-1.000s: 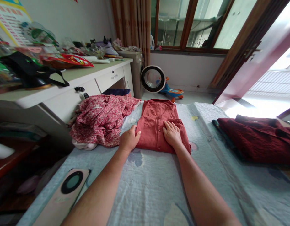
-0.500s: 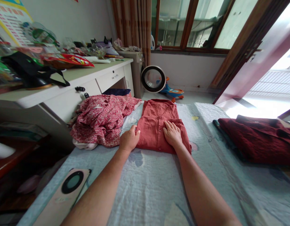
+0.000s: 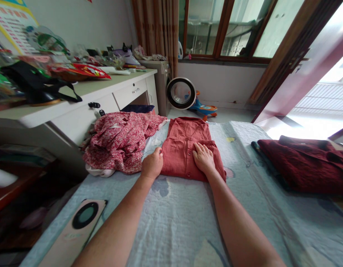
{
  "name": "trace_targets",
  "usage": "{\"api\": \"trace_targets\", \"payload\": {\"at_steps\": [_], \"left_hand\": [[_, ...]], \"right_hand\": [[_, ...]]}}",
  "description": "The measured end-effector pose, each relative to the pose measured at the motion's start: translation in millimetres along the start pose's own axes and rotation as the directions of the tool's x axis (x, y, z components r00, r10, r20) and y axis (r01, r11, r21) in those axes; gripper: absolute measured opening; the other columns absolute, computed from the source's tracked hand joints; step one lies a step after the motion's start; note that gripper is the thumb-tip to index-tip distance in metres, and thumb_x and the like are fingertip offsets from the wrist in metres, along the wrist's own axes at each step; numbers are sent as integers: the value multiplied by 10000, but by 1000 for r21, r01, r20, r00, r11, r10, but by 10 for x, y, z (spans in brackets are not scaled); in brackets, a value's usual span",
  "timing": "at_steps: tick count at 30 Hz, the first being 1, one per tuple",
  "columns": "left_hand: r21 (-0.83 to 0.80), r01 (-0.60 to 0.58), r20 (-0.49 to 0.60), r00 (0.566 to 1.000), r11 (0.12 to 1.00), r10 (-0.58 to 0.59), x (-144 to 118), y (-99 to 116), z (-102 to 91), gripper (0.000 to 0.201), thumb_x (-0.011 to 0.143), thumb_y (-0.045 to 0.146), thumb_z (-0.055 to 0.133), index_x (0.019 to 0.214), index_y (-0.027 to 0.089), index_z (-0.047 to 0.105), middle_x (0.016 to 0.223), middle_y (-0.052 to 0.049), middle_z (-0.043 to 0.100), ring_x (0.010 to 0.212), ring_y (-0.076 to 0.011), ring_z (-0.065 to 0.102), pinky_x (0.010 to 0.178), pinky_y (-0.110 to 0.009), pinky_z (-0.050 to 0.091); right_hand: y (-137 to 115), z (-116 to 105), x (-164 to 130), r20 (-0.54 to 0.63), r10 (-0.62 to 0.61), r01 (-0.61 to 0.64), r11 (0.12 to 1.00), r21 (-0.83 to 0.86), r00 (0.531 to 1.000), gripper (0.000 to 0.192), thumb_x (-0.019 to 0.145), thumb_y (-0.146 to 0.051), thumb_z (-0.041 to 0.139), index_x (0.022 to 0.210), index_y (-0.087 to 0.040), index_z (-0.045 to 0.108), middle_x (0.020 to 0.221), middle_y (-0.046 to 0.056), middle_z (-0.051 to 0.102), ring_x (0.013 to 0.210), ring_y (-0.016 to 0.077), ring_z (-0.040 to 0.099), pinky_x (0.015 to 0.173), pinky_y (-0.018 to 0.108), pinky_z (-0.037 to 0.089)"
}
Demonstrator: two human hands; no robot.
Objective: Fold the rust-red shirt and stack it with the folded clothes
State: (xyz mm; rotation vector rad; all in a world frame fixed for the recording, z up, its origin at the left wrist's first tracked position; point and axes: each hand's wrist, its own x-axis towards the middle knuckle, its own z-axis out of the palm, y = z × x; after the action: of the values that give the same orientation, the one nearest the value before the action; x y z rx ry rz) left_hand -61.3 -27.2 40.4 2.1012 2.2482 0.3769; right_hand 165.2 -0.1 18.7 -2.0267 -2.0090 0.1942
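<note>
A red buttoned shirt [image 3: 175,157] lies folded in front of me, its buttons running down the middle. My left hand [image 3: 152,163] is closed at the shirt's left edge, with the thumb drawn in and the other fingertips hidden. Flat on the right half of the shirt, beside the buttons, rests my right hand [image 3: 204,157] with its fingers stretched out. Left of the shirt is a crumpled heap of pink-and-red patterned cloth [image 3: 118,141].
Light blue bedding [image 3: 177,222] lies under the shirt. Folded dark red clothing [image 3: 307,163] is at the right, and a pale phone [image 3: 74,230] at the lower left. A cluttered desk [image 3: 104,89] runs along the left; an open round washer door [image 3: 181,93] stands beyond.
My left thumb has pulled in closer to the fingers at the shirt's edge. My right hand and the shirt stay almost still.
</note>
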Motion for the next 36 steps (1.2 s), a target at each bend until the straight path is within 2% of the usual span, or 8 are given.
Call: {"api": "trace_targets", "payload": {"at_steps": [9,22,24,26,29,31,33,36], "left_hand": [[16,-29,56,998,999,28,19,-21,39,346,966,325,349,1236,229,543,945,-119,738,875,-275,707,716,-334,501],[21,-27,66,997,999,26,77,-78,129,314,957,281,373,1186,227,581,922,-108,737,883,-263,708,725,-324,507],[35,-9,41,999,999,8,66,-72,114,321,958,260,365,1187,224,586,899,-105,733,859,-263,707,710,-328,510],[34,-8,-49,999,999,10,49,-56,88,325,957,238,362,1189,214,588,953,-108,723,868,-259,700,721,-336,516],[-24,-137,-242,962,990,127,29,-11,67,317,955,216,372,1186,188,589,1140,-112,676,1017,-240,656,864,-344,507],[-66,-287,-293,921,956,257,25,25,94,320,960,234,386,1207,176,582,1245,-105,635,1156,-222,591,1005,-343,449],[-90,-395,-235,901,914,366,28,57,156,343,960,281,417,1245,167,570,1327,-99,594,1254,-214,525,1092,-350,383],[-84,-418,-47,908,904,416,38,82,261,432,949,349,459,1324,145,525,1430,-113,511,1325,-226,466,1123,-357,351]], "right_hand": [[-9,-6,-5,-1,-2,2,1000,1,1000,507,991,-398,284,1475,-273,369,1543,4,363,1421,255,286,1148,446,214],[-3,-1,-7,-6,-16,16,999,-41,1000,514,994,-396,265,1486,-270,343,1541,18,365,1417,245,289,1134,435,235],[-7,-7,-7,-2,-13,13,999,-43,1000,514,995,-396,265,1485,-267,345,1541,19,364,1418,245,287,1134,434,234],[-11,-12,-6,3,-9,9,999,-45,1000,513,995,-396,266,1484,-268,349,1543,19,362,1419,246,285,1134,436,233],[-14,-14,-4,6,-5,5,999,-44,1000,512,995,-401,268,1484,-272,351,1545,17,359,1421,247,286,1134,440,234],[-13,-11,-3,2,-3,3,999,-35,1000,511,995,-402,270,1482,-273,355,1543,16,362,1420,248,288,1137,441,231],[-11,-6,-3,-4,-3,3,1000,-25,1000,509,994,-402,272,1479,-272,362,1541,16,366,1419,249,291,1140,440,225],[-6,2,-3,-8,-6,6,1000,-20,1000,509,992,-400,278,1477,-271,365,1541,15,366,1418,251,291,1142,441,222]]}}
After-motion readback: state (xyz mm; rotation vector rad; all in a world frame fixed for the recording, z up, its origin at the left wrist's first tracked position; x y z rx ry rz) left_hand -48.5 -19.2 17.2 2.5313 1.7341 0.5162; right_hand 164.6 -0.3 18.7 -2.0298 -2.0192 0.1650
